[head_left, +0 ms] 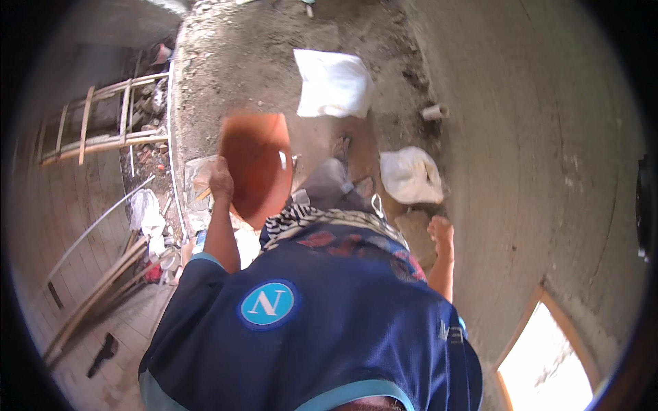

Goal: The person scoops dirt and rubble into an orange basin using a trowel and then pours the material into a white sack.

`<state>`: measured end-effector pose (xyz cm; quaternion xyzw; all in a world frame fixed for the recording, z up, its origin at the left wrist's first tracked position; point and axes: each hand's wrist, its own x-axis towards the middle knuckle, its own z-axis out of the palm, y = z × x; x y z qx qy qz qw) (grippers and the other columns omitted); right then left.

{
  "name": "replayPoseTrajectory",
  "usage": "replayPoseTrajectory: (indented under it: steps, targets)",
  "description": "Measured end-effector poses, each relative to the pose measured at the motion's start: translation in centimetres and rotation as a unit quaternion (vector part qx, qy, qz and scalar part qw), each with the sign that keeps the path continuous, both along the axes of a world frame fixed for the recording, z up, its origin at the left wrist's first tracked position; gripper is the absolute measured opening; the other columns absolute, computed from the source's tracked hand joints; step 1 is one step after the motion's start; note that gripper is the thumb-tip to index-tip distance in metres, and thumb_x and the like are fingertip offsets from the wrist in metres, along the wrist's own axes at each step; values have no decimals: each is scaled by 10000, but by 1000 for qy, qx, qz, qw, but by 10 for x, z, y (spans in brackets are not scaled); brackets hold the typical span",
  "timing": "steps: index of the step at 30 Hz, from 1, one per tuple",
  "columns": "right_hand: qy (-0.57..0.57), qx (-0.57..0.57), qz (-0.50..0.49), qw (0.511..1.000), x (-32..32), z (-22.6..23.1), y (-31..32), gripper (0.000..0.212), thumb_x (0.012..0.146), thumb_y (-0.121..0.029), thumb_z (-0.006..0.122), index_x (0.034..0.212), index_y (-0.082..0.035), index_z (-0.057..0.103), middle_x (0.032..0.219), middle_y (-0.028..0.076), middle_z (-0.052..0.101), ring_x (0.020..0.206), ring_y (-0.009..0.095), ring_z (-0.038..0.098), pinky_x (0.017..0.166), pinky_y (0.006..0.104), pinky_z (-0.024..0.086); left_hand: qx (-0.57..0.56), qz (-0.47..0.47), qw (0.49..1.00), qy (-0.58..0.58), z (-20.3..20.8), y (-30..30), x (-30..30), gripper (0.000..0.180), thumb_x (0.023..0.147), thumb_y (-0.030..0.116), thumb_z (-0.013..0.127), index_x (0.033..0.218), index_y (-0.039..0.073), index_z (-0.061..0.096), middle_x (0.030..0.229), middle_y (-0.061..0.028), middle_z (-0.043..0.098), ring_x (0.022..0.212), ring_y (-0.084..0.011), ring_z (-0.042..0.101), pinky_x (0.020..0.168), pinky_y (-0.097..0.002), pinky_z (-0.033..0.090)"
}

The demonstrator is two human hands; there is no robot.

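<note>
My left hand [221, 179] grips the edge of an orange-red, curved plastic piece [255, 168], which hangs upright beside my left leg. It looks like a basin or bucket seen from its hollow side, but its exact kind is unclear. My right hand [442, 234] hangs by my right hip with its fingers curled and nothing visible in them. Nearest to that hand is a crumpled white sack [410, 175] on the ground. Farther ahead, a second white sack [332, 83] lies flat on the dirt floor.
A grey plastered wall [514, 151] runs along my right, with a bright wood-framed opening [548, 363] low down. A short pale cylinder [435, 111] lies by its foot. On the left are a wooden ladder [103, 140], long boards [96, 298], a thin pole [103, 226] and rubble.
</note>
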<state>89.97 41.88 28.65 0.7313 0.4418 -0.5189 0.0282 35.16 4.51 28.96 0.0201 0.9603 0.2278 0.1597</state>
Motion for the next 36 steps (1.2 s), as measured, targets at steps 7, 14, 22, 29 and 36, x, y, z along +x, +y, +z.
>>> replayPoseTrajectory:
  steps: [7, 14, 22, 29, 36]
  targets:
    - [-12, -70, 129, 989, 16, -26, -20, 161, 803, -160, 553, 658, -90, 559, 537, 11, 499, 425, 124, 460, 368, 280, 321, -41, 38, 987, -148, -70, -58, 60, 731, 919, 618, 298, 1191, -21, 528, 1138, -318, 556, 1118, -463, 498, 955, -484, 376]
    - [-63, -92, 135, 985, -23, -48, 3, 127, 804, -171, 564, 716, -80, 572, 576, 20, 524, 448, 131, 488, 379, 283, 346, 41, 184, 927, -325, -77, -50, 82, 797, 863, 652, 381, 1229, -51, 463, 1026, -254, 600, 920, -347, 623, 616, -402, 538]
    - [-30, -50, 112, 992, -89, -76, 43, 117, 804, -183, 576, 782, -69, 586, 620, 29, 553, 476, 140, 520, 392, 286, 375, 115, 211, 887, -394, -93, -51, 41, 764, 869, 675, 380, 1202, -9, 455, 670, -118, 547, 465, -203, 548, 416, -324, 458]
    - [-18, -102, 249, 963, -163, -86, 82, 195, 808, -237, 615, 851, -47, 619, 715, 55, 607, 559, 173, 588, 459, 320, 443, 171, 267, 899, -303, -95, -37, 23, 645, 926, 587, 358, 1273, 48, 431, 623, -69, 519, 444, -155, 508, 430, -294, 441]
    - [-132, -162, 347, 914, -232, -92, 145, 168, 842, -196, 612, 816, -31, 593, 660, 74, 562, 504, 168, 544, 382, 268, 359, 221, 397, 866, -207, -92, -38, 89, 695, 912, 610, 396, 1309, 39, 384, 610, -68, 519, 452, -148, 496, 442, -278, 428]
